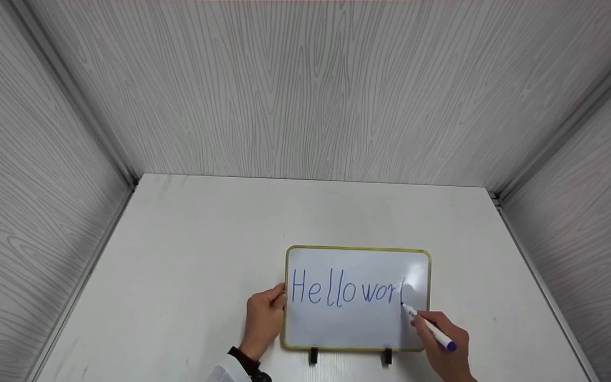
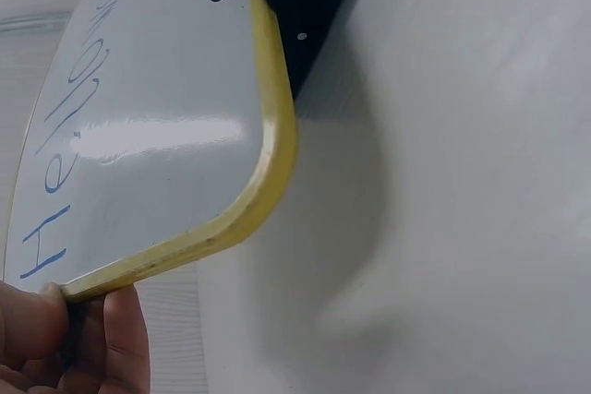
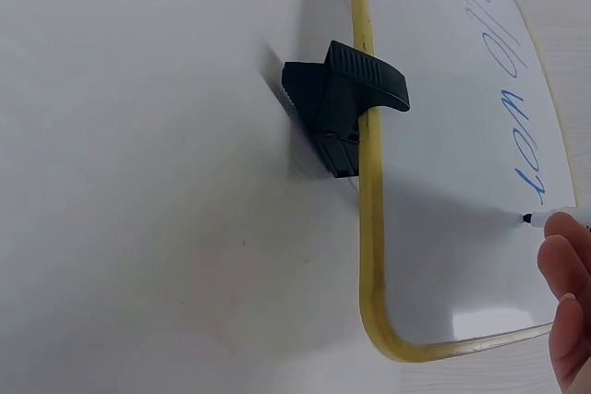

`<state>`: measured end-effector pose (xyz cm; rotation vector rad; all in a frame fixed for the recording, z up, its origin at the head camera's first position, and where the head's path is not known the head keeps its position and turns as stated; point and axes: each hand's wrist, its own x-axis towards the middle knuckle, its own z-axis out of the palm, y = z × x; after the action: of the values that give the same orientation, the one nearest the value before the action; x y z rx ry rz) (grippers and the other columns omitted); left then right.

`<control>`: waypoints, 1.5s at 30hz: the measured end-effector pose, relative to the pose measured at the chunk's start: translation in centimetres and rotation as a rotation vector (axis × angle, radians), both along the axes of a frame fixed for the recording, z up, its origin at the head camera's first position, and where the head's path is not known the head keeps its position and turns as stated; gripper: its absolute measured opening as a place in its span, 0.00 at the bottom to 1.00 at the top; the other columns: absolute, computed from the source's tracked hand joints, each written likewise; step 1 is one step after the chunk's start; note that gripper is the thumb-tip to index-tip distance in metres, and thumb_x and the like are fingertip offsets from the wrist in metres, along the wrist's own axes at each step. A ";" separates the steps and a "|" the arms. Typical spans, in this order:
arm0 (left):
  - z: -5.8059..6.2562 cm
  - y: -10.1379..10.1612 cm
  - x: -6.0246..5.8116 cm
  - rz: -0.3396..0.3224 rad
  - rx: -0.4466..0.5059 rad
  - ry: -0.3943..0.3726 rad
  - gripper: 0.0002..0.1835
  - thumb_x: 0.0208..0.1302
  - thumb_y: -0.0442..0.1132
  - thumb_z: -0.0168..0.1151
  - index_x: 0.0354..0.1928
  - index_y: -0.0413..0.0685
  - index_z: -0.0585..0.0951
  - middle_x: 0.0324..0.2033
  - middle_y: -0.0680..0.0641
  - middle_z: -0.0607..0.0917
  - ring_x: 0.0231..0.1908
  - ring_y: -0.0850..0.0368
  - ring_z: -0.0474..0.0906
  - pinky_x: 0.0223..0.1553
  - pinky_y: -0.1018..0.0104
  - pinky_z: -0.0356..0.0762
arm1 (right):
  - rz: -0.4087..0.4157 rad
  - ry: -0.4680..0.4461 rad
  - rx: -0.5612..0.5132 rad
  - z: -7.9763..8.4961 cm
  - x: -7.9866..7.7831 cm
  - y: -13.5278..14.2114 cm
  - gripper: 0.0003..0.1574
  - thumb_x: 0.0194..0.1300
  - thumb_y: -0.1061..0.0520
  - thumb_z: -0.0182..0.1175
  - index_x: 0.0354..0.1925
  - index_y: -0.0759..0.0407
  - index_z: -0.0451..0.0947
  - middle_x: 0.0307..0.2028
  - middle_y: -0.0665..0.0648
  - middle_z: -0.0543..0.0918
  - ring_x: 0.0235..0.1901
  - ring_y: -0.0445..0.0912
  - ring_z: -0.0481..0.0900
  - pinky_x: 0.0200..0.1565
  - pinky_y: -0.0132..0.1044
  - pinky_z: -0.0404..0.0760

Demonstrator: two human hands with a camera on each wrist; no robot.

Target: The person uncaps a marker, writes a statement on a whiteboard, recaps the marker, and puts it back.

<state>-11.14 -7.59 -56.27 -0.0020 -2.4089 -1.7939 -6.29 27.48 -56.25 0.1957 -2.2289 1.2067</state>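
Observation:
A small whiteboard (image 1: 348, 331) with a yellow frame stands on the table, propped on black feet. Blue handwriting (image 1: 337, 289) across it reads "Hellowor" followed by a thin upright stroke. My left hand (image 1: 264, 321) grips the board's left edge, the thumb at the front and fingers behind, as the left wrist view also shows. In my right hand (image 1: 446, 339) is a white marker (image 1: 435, 333) with a purple-blue end, pinched between thumb and fingers. Its dark tip meets the board at the foot of the last stroke. The right wrist view shows fingertips (image 3: 561, 265) around the marker.
Two black stand feet (image 3: 346, 103) clasp the board's lower edge. Beneath lies a white table (image 1: 189, 254), enclosed by grey wood-grain panels (image 1: 305, 90) at the back and both sides. A dark watch (image 1: 247, 363) is on the left wrist.

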 end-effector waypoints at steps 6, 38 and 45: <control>0.0 0.0 0.1 0.000 -0.005 -0.004 0.16 0.67 0.19 0.61 0.56 0.20 0.81 0.53 0.27 0.84 0.57 0.34 0.82 0.55 0.47 0.81 | 0.014 0.013 -0.008 0.1 0.0 0.3 0.16 0.52 0.83 0.67 0.33 0.67 0.86 0.24 0.59 0.87 0.20 0.34 0.79 0.18 0.25 0.73; 0.3 -0.1 0.0 -0.017 0.007 -0.033 0.17 0.67 0.19 0.60 0.57 0.20 0.80 0.54 0.28 0.84 0.58 0.36 0.81 0.56 0.48 0.80 | 0.009 0.027 0.027 0.4 -1.1 1.7 0.17 0.55 0.82 0.67 0.41 0.70 0.85 0.32 0.61 0.90 0.28 0.35 0.85 0.28 0.22 0.80; 0.3 -0.1 0.0 -0.008 -0.013 -0.031 0.17 0.66 0.19 0.60 0.57 0.21 0.80 0.53 0.28 0.85 0.57 0.35 0.81 0.56 0.47 0.80 | 0.026 -0.017 -0.003 0.3 -0.6 1.5 0.16 0.55 0.81 0.68 0.38 0.66 0.86 0.29 0.60 0.90 0.25 0.39 0.86 0.26 0.24 0.79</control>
<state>-11.19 -7.66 -55.99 0.0153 -2.4448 -1.7945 -6.87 29.02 -55.95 0.2148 -2.2457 1.2297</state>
